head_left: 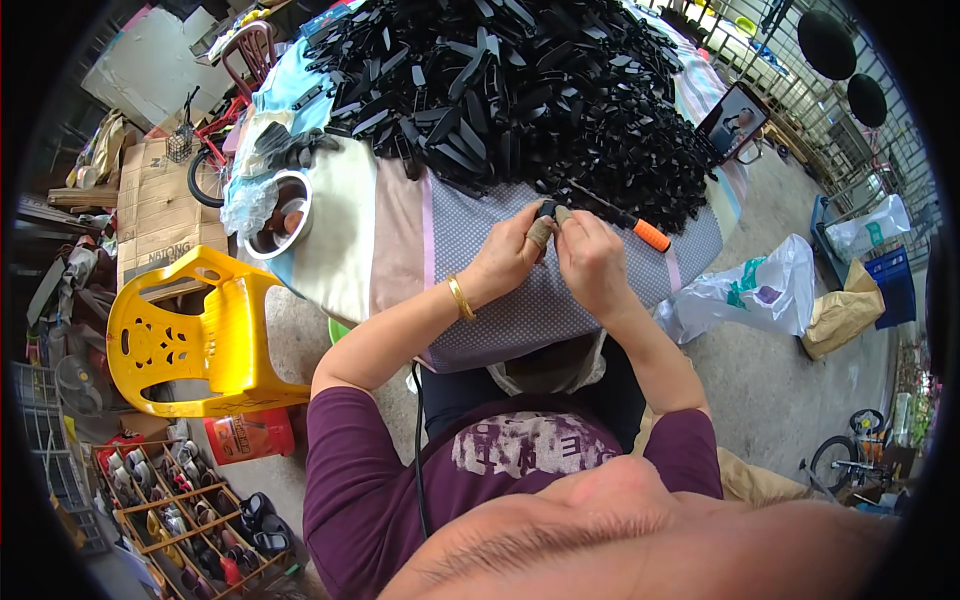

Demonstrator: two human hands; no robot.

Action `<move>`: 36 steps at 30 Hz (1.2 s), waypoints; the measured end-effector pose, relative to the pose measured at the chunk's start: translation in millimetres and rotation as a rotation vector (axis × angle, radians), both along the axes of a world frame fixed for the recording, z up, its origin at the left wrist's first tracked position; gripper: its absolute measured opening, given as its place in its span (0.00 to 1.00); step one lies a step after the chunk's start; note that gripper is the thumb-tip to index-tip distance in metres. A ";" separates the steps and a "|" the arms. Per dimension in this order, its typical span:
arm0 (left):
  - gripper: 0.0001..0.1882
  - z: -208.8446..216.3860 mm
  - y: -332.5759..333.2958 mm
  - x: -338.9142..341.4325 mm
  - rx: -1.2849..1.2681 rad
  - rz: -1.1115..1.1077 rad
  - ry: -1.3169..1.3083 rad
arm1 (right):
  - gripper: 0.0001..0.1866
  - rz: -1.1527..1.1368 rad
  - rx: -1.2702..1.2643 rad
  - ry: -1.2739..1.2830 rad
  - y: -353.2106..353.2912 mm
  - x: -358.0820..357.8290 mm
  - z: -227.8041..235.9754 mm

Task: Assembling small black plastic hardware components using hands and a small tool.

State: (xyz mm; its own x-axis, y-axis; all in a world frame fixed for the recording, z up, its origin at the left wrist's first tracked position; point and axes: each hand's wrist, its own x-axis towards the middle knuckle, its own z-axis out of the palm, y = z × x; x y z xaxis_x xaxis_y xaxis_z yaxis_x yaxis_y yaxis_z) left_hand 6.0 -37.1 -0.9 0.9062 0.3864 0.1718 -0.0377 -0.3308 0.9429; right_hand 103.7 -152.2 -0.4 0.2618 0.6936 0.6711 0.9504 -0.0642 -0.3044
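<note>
My left hand [508, 255] and my right hand [592, 262] meet at the table's near edge, fingertips pinched together around a small black plastic piece [547, 209]. Most of that piece is hidden by the fingers. Tan wraps cover some of my fingertips. Just beyond the hands spreads a large pile of black plastic parts [490, 90], long and blade-like on the left, smaller on the right. To the right of my right hand lies a thin tool with an orange handle [652, 236], its shaft pointing toward the pile.
A patterned cloth [400, 215] covers the table. On its left stands a metal bowl [300, 240] beside dark gloves [290, 147]. A phone [733, 122] leans at the pile's right. A yellow chair [235, 340] stands left; a white plastic bag [760, 290] sits on the floor at right.
</note>
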 end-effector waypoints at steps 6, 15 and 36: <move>0.12 -3.8 -3.8 -1.9 0.132 0.076 -0.003 | 0.05 0.070 0.043 0.025 -0.8 0.1 -4.8; 0.11 1.7 -4.2 -2.6 0.246 0.090 0.015 | 0.08 0.081 0.026 0.028 -1.3 4.0 -10.3; 0.10 -5.4 -4.5 0.3 0.404 0.255 -0.022 | 0.03 0.036 -0.279 -0.102 6.4 9.7 -13.3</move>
